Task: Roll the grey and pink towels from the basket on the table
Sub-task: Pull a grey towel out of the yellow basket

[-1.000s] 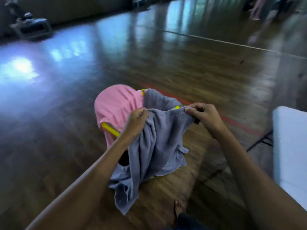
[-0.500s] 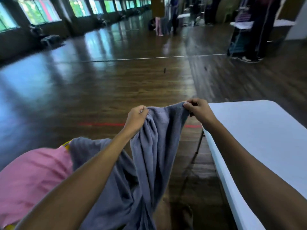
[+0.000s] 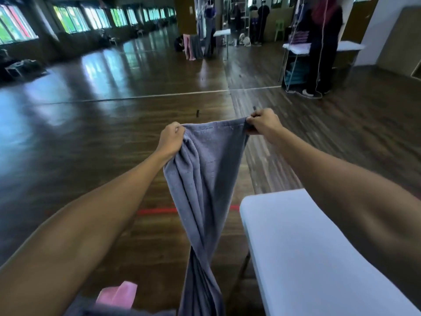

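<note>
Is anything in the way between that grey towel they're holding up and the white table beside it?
Nothing visible. The left hand and right hand pinch the grey towel by its top edge, and it hangs twisted left of the white table, with only floor between them.

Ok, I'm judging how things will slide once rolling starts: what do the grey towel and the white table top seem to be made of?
The grey towel looks like soft matte cloth, probably cotton terry: it hangs in limp folds, twists low down and shows a stitched hem on top. The table is probably moulded plastic, smooth with a dull sheen: even white surface, rounded corner.
</note>
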`<action>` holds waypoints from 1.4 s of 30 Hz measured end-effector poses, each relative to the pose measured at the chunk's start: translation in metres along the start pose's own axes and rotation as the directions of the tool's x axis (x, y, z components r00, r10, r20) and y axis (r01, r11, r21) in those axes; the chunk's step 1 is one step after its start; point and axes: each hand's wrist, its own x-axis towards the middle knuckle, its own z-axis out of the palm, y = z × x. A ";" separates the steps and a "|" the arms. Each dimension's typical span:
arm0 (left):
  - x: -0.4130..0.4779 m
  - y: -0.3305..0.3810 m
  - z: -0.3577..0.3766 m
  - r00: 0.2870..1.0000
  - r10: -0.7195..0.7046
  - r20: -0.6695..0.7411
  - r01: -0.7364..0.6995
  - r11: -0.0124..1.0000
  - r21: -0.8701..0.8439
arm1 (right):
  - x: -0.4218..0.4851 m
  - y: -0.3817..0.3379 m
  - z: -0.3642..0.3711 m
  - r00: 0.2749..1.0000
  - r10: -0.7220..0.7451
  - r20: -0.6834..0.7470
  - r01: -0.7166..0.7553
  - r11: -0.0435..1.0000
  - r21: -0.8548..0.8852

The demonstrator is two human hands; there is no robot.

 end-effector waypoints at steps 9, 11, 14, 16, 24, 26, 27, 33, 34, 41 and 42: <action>0.184 0.090 0.035 0.968 0.214 -0.133 -0.192 0.968 0.159 | 0.174 -0.058 -0.095 0.912 -0.206 -0.355 0.161 0.975 -0.152; 0.214 0.099 0.053 0.956 0.269 -0.116 -0.248 0.954 0.167 | 0.199 -0.061 -0.109 0.897 -0.214 -0.387 0.160 0.973 -0.167; 0.254 0.091 0.081 0.955 0.272 -0.119 -0.265 0.962 0.070 | 0.232 -0.049 -0.130 0.872 -0.186 -0.452 0.105 0.974 -0.199; 0.276 0.069 0.092 0.969 0.216 -0.119 -0.216 0.976 0.008 | 0.246 -0.027 -0.149 0.848 -0.153 -0.507 0.046 0.975 -0.216; 0.293 -0.050 0.116 0.990 0.002 -0.141 0.007 0.998 0.064 | 0.227 0.100 -0.206 0.773 -0.010 -0.635 -0.242 0.920 -0.309; 0.274 -0.063 0.123 0.990 0.005 -0.142 0.008 0.996 0.092 | 0.216 0.125 -0.216 0.740 0.023 -0.672 -0.306 0.902 -0.305; 0.265 -0.065 0.127 0.989 0.009 -0.151 0.007 0.994 0.108 | 0.211 0.134 -0.222 0.725 0.034 -0.688 -0.329 0.894 -0.303; 0.200 -0.081 0.154 0.998 0.013 -0.068 -0.003 0.990 0.138 | 0.156 0.185 -0.260 0.724 0.014 -0.690 -0.367 0.855 -0.367; 0.182 -0.085 0.162 0.998 0.020 -0.053 -0.013 0.992 0.126 | 0.141 0.195 -0.268 0.721 0.010 -0.692 -0.367 0.854 -0.370; 0.000 -0.093 0.208 0.987 0.044 0.155 -0.054 0.997 0.059 | -0.001 0.256 -0.337 0.644 0.052 -0.763 -0.401 0.873 -0.279; -0.029 -0.092 0.212 0.979 0.067 0.192 -0.073 0.997 0.028 | -0.027 0.265 -0.345 0.629 0.065 -0.775 -0.422 0.865 -0.270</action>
